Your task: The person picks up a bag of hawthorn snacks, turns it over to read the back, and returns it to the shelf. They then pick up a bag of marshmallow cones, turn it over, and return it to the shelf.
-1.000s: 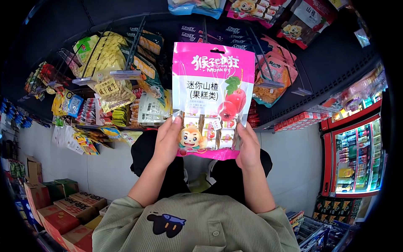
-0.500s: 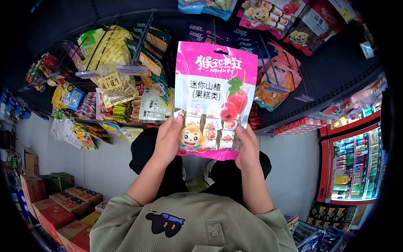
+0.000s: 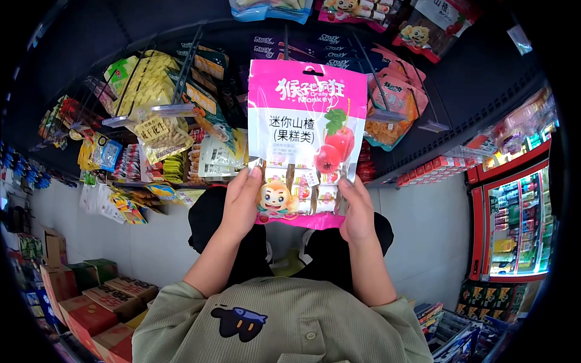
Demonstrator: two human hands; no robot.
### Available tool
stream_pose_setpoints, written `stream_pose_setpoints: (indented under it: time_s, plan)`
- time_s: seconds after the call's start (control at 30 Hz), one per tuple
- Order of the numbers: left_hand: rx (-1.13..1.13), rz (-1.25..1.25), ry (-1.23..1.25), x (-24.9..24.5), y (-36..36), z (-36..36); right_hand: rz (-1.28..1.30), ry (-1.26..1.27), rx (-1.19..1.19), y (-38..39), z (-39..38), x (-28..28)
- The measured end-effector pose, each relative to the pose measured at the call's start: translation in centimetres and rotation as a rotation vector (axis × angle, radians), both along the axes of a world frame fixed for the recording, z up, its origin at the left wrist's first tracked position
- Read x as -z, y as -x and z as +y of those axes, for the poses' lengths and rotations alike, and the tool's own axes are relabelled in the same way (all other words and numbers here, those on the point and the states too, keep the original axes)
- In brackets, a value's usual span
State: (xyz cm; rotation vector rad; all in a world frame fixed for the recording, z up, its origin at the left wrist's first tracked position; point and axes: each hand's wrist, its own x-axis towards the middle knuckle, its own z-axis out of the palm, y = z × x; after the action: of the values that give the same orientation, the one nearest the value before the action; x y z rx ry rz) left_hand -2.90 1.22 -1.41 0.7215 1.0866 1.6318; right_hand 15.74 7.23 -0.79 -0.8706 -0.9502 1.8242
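Held upright in front of me is a pink and white bag of mini hawthorn candy, its printed front facing me. Red hawthorn fruits and a cartoon monkey show on it, with wrapped pieces visible through its lower part. My left hand grips the lower left edge, thumb on the front. On the lower right edge my right hand does the same. The fingers behind the bag are hidden. Beyond the bag, purple Crazy Monkey packets hang on the rack.
Snack racks with yellow peanut bags and orange-pink packets curve ahead. A red-framed lit drinks fridge stands at right. Stacked cartons sit on the floor at lower left. Magazine-like items lie at lower right.
My view has turned slightly, so the upper racks appear shifted left and the fridge sits further right. Both hands keep the bag in nearly the same position.
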Motion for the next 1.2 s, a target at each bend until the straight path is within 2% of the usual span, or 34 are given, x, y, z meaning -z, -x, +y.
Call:
stream_pose_setpoints:
  time_s: [0.5,0.7,0.77,1.2]
  plan:
    - [0.026,0.065,0.026,1.0,-0.1,0.2,0.037,0.003,0.011,-0.6,0.0,0.0]
    - [0.004,0.04,0.019,0.6,-0.2,0.1,-0.067,-0.05,-0.004,-0.5,0.1,0.5]
    - [0.002,0.038,0.006,0.6,-0.1,0.1,0.022,0.001,0.046,-0.3,0.3,1.0]
    - [0.018,0.054,-0.084,-0.4,1.5,0.3,0.02,-0.078,0.002,1.4,0.7,-1.4]
